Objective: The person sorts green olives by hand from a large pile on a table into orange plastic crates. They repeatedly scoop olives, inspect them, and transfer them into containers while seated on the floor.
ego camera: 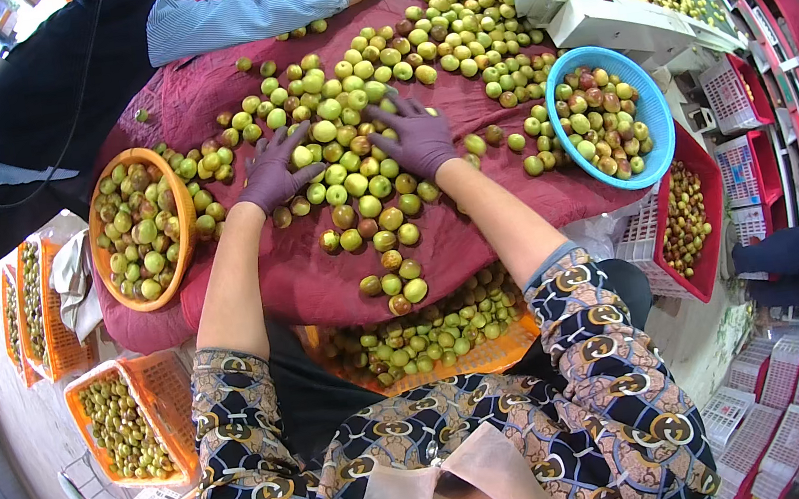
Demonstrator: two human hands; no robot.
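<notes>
Green and reddish-brown round fruits, apparently jujubes point(355, 183), lie spread over a dark red cloth point(244, 277). My left hand point(277, 169), in a thin purple glove, rests at the left side of the middle heap, fingers apart, against some fruits. On the heap's right side lies my right hand point(414, 132), gloved alike, its fingers spread and touching fruits. Neither hand is closed round a fruit. An orange basket point(187, 202) of fruits stands to the left, and a blue basket point(670, 130) of mostly browner fruits to the right.
An orange crate point(489, 356) of fruits sits below the cloth's near edge. At the upper left a person in a striped sleeve point(248, 21) reaches a gloved hand over the fruits. A white machine part point(611, 17) borders the upper right. A red crate point(713, 208) stands beyond the blue basket.
</notes>
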